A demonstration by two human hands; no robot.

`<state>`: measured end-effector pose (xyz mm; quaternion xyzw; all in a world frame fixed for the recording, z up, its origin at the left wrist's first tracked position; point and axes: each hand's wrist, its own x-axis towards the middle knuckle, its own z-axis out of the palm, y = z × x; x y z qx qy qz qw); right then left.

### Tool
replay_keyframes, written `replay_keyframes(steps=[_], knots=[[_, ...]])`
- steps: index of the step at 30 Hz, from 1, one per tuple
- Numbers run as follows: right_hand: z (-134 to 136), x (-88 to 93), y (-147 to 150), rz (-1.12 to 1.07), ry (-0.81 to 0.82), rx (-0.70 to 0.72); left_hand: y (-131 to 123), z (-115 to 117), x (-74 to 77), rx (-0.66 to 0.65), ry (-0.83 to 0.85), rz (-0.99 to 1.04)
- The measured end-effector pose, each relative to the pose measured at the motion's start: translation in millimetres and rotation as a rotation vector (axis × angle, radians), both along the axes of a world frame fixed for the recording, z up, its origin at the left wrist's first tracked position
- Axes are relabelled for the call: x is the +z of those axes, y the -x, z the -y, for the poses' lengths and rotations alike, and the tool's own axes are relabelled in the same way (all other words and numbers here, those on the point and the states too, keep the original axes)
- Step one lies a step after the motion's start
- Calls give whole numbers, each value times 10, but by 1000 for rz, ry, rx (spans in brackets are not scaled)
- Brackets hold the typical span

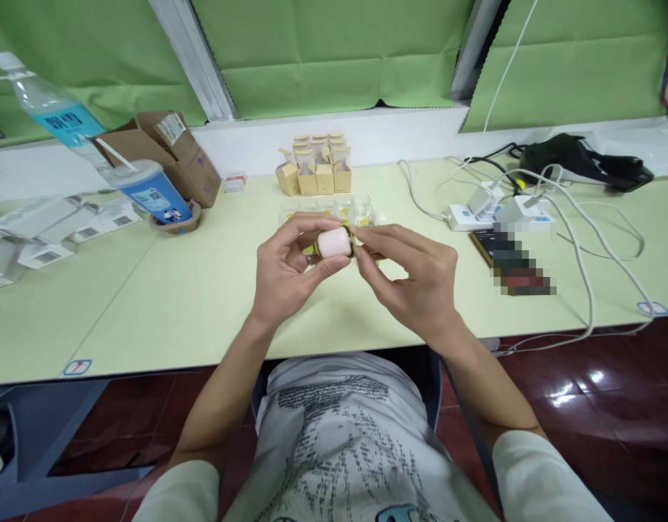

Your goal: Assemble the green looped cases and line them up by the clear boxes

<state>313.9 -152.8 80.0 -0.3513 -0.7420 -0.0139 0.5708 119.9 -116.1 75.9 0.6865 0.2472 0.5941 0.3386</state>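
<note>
My left hand (290, 272) pinches a small jar with a pale pink lid (334, 243) between thumb and fingers, above the pale green table (203, 290). My right hand (415, 279) meets it from the right, fingertips closed on the jar's side, where a yellow label shows. Behind the hands stand several clear small jars (355, 209) with yellow labels. Farther back is a cluster of small tan cardboard boxes (317, 170), some with flaps open.
A blue-labelled cup with a straw (149, 190) and an open brown carton (175, 148) stand at the left, with white boxes (45, 232) beside them. A power strip with chargers and cables (502, 210) lies at the right. A black bag (584, 159) rests by the wall.
</note>
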Motion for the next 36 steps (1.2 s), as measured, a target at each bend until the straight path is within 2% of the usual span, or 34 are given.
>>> replay_keyframes(steps=[4, 9, 13, 19, 23, 27, 31, 36], knots=[[-69, 35, -81, 51, 118, 128, 7, -50, -45, -40, 71, 65], [-154, -16, -58, -36, 177, 112, -49, -42, -109, -41, 140, 79], [-190, -39, -49, -142, 291, 156, -72, -4, -77, -65, 248, 127], [-192, 12, -102, -195, 394, 344, -38, -10, -49, -160, 418, 172], [-187, 34, -127, -255, 490, 385, -3, -45, -49, -189, 492, 182], [-219, 9, -132, -324, 515, 376, 13, -54, -16, -121, 494, 201], [-226, -2, -105, -438, 574, 433, -3, -46, -21, -42, 458, 232], [-253, -26, -54, -568, 606, 482, -31, -42, -49, -6, 436, 287]])
